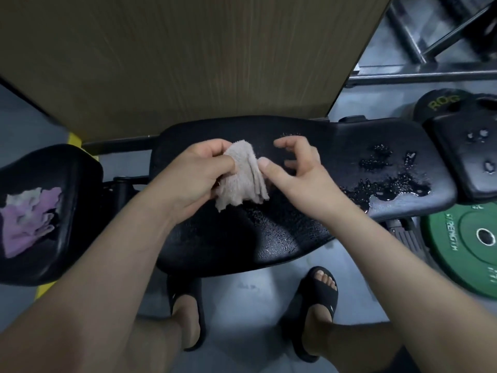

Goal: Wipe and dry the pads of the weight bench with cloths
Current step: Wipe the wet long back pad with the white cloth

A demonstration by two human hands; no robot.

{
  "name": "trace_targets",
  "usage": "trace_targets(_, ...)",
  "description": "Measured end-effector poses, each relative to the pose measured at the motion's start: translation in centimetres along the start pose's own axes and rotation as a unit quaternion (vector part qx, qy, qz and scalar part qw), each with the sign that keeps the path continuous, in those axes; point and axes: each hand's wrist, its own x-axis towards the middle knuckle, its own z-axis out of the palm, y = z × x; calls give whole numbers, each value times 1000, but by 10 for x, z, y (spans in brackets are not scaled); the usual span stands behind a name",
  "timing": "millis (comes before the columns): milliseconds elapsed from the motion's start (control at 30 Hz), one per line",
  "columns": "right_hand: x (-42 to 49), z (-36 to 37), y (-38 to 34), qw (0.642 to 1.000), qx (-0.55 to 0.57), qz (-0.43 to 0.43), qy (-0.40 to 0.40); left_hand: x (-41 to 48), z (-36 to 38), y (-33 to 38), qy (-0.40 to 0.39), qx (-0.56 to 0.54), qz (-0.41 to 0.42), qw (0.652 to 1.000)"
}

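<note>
The left hand point(188, 173) pinches the cloth point(242, 181); the right hand point(301, 170) is loose, holding nothing. The water point(390, 184) on the pad point(242, 238) lies to the right, nearer that hand.

A single wide-angle view came from a camera worn on the person's head, facing forward and steeply down. It sat close above the long black pad point(309, 157) of the weight bench, which ran across the middle of the frame from left to right. Both forearms reached in from the bottom corners, bringing the left hand point(185, 173) and right hand point(298, 168) close together at a beige cloth point(242, 179) near the centre. The person's black sandals point(320, 300) showed at the lower edge, almost beneath the lens. A wooden panel point(174, 55) filled the top. The lens curved the edges, where a smaller pad point(67, 170) lay left and a green weight plate point(462, 243) right.
</note>
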Motion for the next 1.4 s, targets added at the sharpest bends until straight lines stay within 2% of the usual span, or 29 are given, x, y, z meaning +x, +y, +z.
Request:
trace_targets(133,0,5,3,997,5,-50,-54,-1,1,0,-17,-33,10,999)
trace_targets(167,1,5,4,997,17,-55,-60,1,1,-2,-1,-13,14,1000)
trace_targets(233,2,2,5,997,23,-48,-49,6,1,-9,53,98,26,993)
trace_targets(333,7,-4,13,1000,-4,-12,25,13,4,-20,124,277,22,953)
trace_targets(433,14,-12,20,992,-39,-14,120,18,5,-24,147,355,13,923)
trace_targets(500,18,-15,27,976,-136,-82,146,23,3,-25,153,366,6,918)
trace_targets(533,20,-12,32,966,-193,-117,129,25,2,-25,154,375,2,914)
trace_targets(633,23,11,55,943,-291,-161,-6,33,0,-28,159,401,-2,902)
trace_targets(667,24,18,61,932,-316,-175,-23,37,-1,-31,161,408,-4,899)
trace_targets(833,29,44,81,893,-373,-250,24,52,-12,-46,175,442,-21,880)
trace_targets(933,46,46,82,870,-409,-276,8,54,-16,-58,166,479,-29,861)
trace_targets(967,60,42,82,862,-427,-272,13,54,-18,-62,156,492,-31,856)
trace_targets(1033,95,30,76,855,-466,-215,70,54,-23,-68,135,507,-39,851)
trace_targets(1100,116,31,69,859,-471,-149,136,55,-26,-71,132,511,-40,848)
trace_targets(1133,116,41,66,861,-463,-150,146,56,-27,-73,137,515,-39,845)
trace_targets(1167,110,55,65,862,-454,-177,141,57,-27,-74,144,519,-38,841)
trace_targets(1233,92,77,65,856,-445,-251,80,60,-27,-81,155,525,-42,836)
trace_targets(1300,92,71,66,846,-446,-290,31,62,-26,-93,168,527,-31,832)
trace_targets(1333,100,61,67,850,-448,-275,41,63,-25,-99,181,528,-18,830)
trace_targets(1400,119,39,69,867,-444,-199,111,60,-21,-112,210,547,11,810)
